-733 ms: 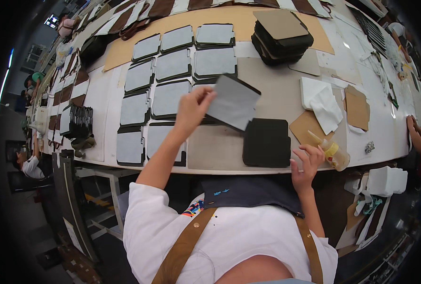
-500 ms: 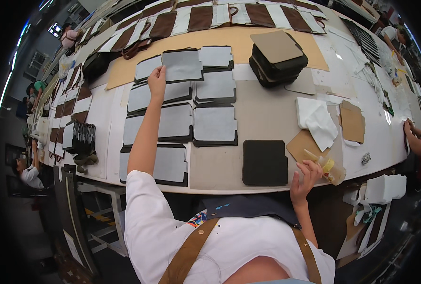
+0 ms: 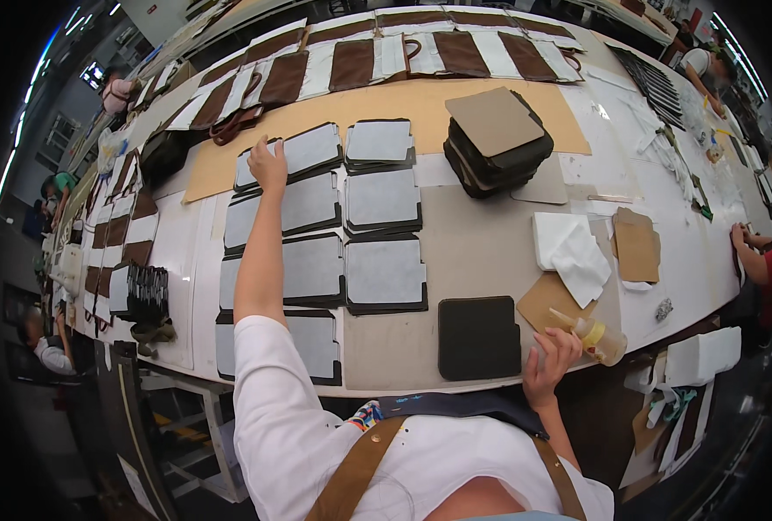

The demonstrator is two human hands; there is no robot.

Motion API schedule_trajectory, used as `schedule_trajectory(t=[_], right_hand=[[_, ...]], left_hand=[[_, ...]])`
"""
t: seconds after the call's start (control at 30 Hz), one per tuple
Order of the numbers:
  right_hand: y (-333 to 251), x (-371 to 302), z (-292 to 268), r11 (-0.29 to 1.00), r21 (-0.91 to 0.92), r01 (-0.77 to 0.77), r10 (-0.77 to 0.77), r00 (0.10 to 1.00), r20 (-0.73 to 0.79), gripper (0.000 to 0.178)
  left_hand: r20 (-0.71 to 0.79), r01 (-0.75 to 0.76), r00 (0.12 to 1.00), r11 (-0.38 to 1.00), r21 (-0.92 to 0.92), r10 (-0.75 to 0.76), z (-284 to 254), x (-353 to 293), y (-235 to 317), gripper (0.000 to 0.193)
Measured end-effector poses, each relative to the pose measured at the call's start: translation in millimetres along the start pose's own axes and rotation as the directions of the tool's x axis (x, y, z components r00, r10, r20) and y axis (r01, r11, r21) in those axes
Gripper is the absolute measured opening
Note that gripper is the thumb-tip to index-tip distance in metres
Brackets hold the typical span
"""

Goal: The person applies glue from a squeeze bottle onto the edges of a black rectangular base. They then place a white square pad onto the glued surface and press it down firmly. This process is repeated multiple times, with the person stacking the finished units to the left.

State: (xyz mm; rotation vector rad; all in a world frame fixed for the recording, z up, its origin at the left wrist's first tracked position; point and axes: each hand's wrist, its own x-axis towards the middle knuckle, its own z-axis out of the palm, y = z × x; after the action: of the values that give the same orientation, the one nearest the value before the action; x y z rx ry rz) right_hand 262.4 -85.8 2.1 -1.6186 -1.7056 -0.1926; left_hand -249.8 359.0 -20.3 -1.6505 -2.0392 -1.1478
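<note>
My left hand [image 3: 268,165] reaches to the far-left pile, a grey panel [image 3: 245,170] with a dark border. Its fingers rest at the pile's edge and look slightly apart; nothing lifted shows in them. Beside it lies another grey panel [image 3: 314,148], flat on the second pile. My right hand [image 3: 553,365] is near the table's front edge, thumb apart from loosely bent fingers. Those fingers lie against or just beside a clear squeeze bottle [image 3: 609,344] with a yellow collar and pointed nozzle. A black panel [image 3: 480,339] lies left of this hand.
A tall stack of dark panels with a tan board [image 3: 494,122] on top stands beyond. White cloth [image 3: 568,252] and brown card pieces [image 3: 636,247] lie at right. Brown-and-white bag pieces [image 3: 351,65] line the far side. A person's hands [image 3: 746,234] are at the right edge.
The grey panel my left hand held up now lies on the second pile. That hand has shifted left to the far-left pile. My right hand stays by the bottle; the view has tilted.
</note>
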Motion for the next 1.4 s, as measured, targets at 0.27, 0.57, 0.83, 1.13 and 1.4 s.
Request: schedule_trajectory(t=[0.27, 0.57, 0.83, 1.13, 1.4], right_hand=[[-32, 44, -22, 0.919, 0.395, -0.014, -0.021, 0.996, 0.085, 0.029], [-50, 67, -40, 0.767, 0.626, 0.143, -0.376, 0.891, 0.257, 0.031], [15, 33, -76, 0.948, 0.25, -0.199, 0.233, 0.966, -0.114, 0.03], [111, -12, -96, 0.662, 0.266, -0.701, 0.652, 0.713, 0.258, 0.072], [121, -15, -95, 0.423, 0.619, -0.662, 0.684, 0.681, 0.26, 0.055]], left_hand=[[0.595, 0.115, 0.603, 0.68, -0.724, 0.532, -152, -102, 213, 0.028], [0.451, 0.002, 0.224, 0.462, -0.887, 0.864, -239, -253, 293, 0.028], [0.498, -0.135, 0.466, 0.615, -0.777, 0.732, -245, -263, 275, 0.015], [0.437, -0.246, 0.452, 0.58, -0.776, 0.777, -233, -287, 278, 0.022], [0.474, -0.604, 0.231, 0.507, -0.615, 0.85, -199, -329, 338, 0.049]])
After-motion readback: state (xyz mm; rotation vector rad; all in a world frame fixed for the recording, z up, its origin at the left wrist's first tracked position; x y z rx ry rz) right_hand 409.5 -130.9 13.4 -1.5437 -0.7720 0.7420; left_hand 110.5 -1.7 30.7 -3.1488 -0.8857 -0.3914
